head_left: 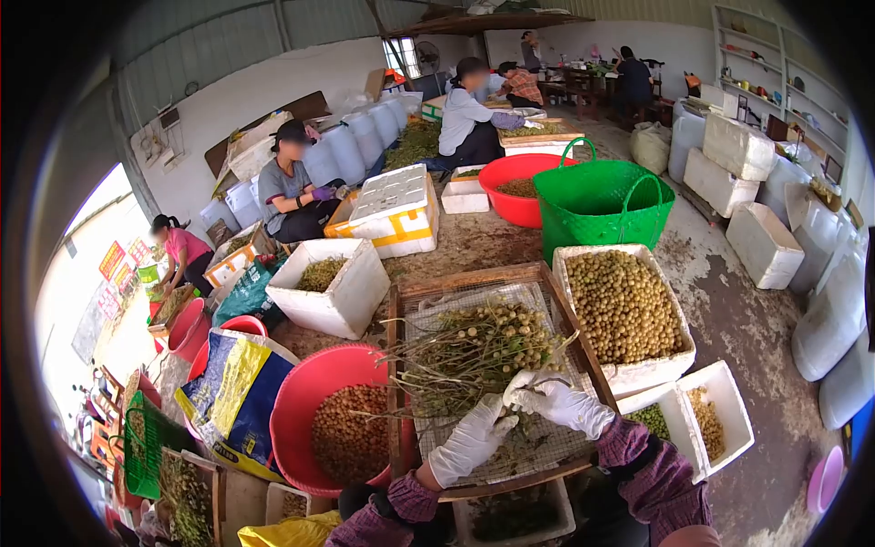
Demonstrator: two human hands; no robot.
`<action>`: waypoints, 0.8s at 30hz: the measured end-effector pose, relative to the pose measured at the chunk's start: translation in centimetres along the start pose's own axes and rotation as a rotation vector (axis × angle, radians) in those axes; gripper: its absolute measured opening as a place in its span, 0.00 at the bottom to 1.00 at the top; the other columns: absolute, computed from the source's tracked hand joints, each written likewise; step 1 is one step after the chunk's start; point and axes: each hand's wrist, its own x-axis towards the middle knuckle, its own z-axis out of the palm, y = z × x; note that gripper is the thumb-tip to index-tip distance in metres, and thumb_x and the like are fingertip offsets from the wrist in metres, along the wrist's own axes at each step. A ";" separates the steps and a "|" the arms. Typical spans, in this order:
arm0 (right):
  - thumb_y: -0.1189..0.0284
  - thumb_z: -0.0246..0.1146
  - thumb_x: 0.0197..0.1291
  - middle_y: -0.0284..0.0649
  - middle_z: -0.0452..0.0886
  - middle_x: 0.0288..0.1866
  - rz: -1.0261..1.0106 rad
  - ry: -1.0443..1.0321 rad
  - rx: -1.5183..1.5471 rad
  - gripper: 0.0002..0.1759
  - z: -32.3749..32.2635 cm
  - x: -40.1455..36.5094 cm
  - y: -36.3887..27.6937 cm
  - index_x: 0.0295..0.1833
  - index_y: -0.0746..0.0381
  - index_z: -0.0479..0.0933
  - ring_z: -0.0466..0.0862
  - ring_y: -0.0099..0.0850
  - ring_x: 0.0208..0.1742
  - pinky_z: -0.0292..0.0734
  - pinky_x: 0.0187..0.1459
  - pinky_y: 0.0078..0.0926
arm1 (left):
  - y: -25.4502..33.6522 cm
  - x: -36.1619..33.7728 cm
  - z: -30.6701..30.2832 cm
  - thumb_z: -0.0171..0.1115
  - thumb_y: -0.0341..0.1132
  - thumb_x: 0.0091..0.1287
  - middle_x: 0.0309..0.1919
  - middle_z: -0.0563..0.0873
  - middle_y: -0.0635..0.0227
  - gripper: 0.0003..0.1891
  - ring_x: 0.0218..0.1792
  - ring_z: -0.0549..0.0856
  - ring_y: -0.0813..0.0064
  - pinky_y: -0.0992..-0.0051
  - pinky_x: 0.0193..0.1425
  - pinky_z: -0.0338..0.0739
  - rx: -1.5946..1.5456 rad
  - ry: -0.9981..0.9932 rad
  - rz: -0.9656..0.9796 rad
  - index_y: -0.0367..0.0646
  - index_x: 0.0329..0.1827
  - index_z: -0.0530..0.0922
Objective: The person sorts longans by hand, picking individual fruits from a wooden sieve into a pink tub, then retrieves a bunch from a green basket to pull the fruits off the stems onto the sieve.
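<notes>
Wood, wire, foam and plastic around the sorting tray
Rough wooden frame (pixel 474 276) holds dull wire mesh (pixel 437 305); matt white foam box (pixel 652 374); glossy red plastic basin (pixel 296 401); woody twig bundle (pixel 456 360); plaid cloth sleeve (pixel 643 451).

Green basket (pixel 597 205) behind foam box (pixel 652 374) of fruit; red basin (pixel 296 410) at left; seated person (pixel 287 187) beyond.

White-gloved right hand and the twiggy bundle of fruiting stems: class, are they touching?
Touching. The head view shows the white-gloved right hand with its fingers pinched on stems of the twiggy bundle of fruiting stems.
</notes>
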 end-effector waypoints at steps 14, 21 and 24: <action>0.63 0.57 0.71 0.28 0.78 0.35 0.070 0.031 0.063 0.13 0.5 0.5 2.1 0.47 0.62 0.78 0.75 0.17 0.32 0.73 0.36 0.18 | -0.2 -0.4 -0.5 0.53 0.31 0.73 0.23 0.75 0.66 0.05 0.21 0.75 0.77 0.73 0.26 0.73 -0.105 0.058 -0.140 0.40 0.45 0.73; 0.64 0.55 0.72 0.31 0.80 0.37 0.074 0.009 0.141 0.14 -0.8 -0.2 1.9 0.48 0.63 0.78 0.78 0.19 0.34 0.76 0.36 0.19 | -0.9 -0.5 -1.9 0.59 0.35 0.71 0.22 0.74 0.67 0.09 0.21 0.77 0.75 0.74 0.27 0.74 -0.561 -0.190 -0.483 0.39 0.44 0.73; 0.67 0.55 0.72 0.32 0.82 0.37 0.070 0.076 0.088 0.12 -2.0 -0.8 1.6 0.47 0.65 0.78 0.79 0.19 0.35 0.76 0.36 0.19 | -0.5 -0.7 -3.0 0.59 0.38 0.71 0.25 0.78 0.65 0.11 0.22 0.79 0.78 0.75 0.28 0.75 -0.181 -0.309 -0.438 0.37 0.43 0.74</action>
